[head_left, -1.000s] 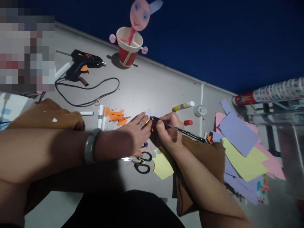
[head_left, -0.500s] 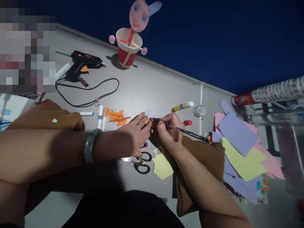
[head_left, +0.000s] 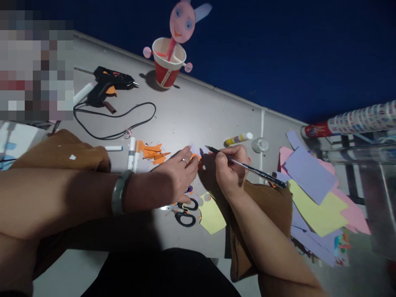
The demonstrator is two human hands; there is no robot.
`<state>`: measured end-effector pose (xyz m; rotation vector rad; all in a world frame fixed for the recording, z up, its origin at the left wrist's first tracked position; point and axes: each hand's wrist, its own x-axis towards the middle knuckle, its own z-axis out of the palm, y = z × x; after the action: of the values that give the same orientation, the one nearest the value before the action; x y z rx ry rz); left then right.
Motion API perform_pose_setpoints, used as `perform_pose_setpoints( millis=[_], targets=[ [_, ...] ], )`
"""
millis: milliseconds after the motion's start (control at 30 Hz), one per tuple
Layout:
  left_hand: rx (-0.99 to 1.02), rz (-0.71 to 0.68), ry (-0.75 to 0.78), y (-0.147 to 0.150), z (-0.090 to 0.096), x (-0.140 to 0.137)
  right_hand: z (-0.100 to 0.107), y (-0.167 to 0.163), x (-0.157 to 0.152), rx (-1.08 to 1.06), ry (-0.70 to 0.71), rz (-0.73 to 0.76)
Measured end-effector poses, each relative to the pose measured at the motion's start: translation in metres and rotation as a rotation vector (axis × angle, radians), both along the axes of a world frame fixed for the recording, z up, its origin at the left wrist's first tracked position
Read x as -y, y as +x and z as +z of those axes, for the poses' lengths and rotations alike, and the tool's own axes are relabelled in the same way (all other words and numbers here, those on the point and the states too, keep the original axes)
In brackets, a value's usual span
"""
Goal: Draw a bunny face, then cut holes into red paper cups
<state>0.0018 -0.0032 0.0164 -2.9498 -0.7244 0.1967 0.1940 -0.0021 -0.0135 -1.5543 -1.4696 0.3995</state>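
Evidently, my right hand [head_left: 232, 171] pinched the black pen [head_left: 248, 166] right of centre frame; my left hand [head_left: 179, 175] lay flat, fingers extended, at the orange paper piece [head_left: 196, 156] mid-frame; from my distant station, I judged firm pinning and light strokes best.

Black pen [head_left: 260, 172], orange paper scraps [head_left: 152, 153], red-and-white cup [head_left: 167, 74], pale-yellow sheet [head_left: 213, 216]

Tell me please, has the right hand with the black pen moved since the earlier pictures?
Yes. Judged against the black glue gun, the right hand has shifted toward the picture's right, farther away, carrying the black pen along.
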Motion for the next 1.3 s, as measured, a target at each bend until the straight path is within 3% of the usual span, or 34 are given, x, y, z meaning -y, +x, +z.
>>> perform_pose_setpoints(
  millis=[467,800,1300],
  targets=[
    [0.089,0.040,0.006,0.0000,-0.0042,0.0017,-0.0012,-0.0032,0.0003,0.033,-0.060,0.059],
    [0.023,0.082,-0.067,0.0017,0.0030,0.0029,-0.0058,-0.0023,0.0011,0.073,-0.083,0.075],
    [0.061,0.070,-0.038,0.0002,0.0019,0.0052,-0.0083,-0.0004,0.0015,0.060,-0.105,0.064]
  ],
)
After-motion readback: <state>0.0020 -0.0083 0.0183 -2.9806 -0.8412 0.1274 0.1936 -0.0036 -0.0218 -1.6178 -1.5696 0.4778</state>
